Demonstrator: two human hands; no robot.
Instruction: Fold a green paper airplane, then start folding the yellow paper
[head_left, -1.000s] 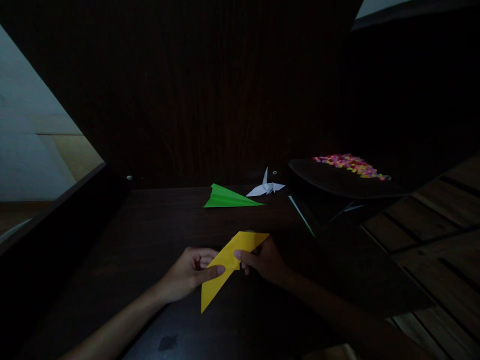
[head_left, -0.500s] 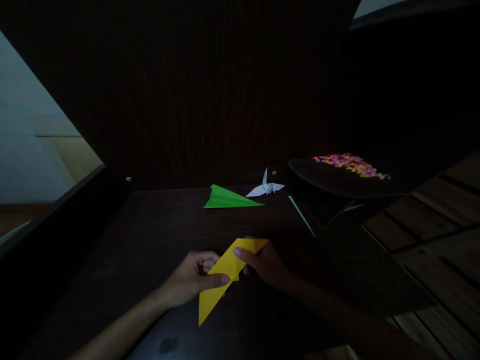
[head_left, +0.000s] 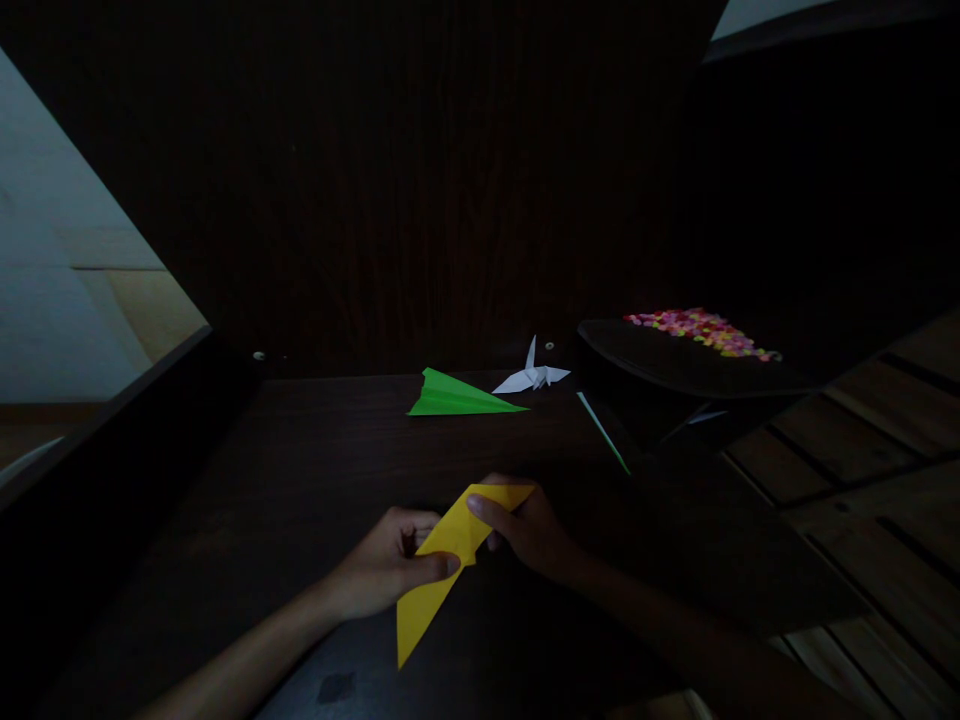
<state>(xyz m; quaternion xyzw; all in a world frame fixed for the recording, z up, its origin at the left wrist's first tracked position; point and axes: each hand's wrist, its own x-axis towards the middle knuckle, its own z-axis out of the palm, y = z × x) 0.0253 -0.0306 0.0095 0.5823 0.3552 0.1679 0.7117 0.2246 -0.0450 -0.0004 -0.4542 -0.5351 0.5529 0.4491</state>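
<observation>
- In the lower middle of the frame, a folded yellow paper (head_left: 442, 560) is held above the dark table (head_left: 300, 470), long and pointed, its tip aimed toward the lower left.
- The left hand (head_left: 390, 565) is closed on the paper's middle, the thumb laid across the top face and the fingers curled underneath.
- The right hand (head_left: 529, 530) is pinched on the upper right end of the same paper, the fingertip pressed on the fold line.
- The step in hand is judged to be a fold or crease along the paper's length, with the shape already narrowed to a dart.
- The next move is judged to call for edges kept aligned while the crease is pressed flat, since the paper is held in the air and not braced on the table.
- Above the hands, at mid frame, a green paper plane (head_left: 454, 395) is seen lying on the table, and a white paper crane (head_left: 532, 375) stands just to its right.
- At the right, small coloured pieces (head_left: 701, 330) are spread on a dark tray (head_left: 660, 365).
- No brand, label or writing can be read; the scene is very dim.
</observation>
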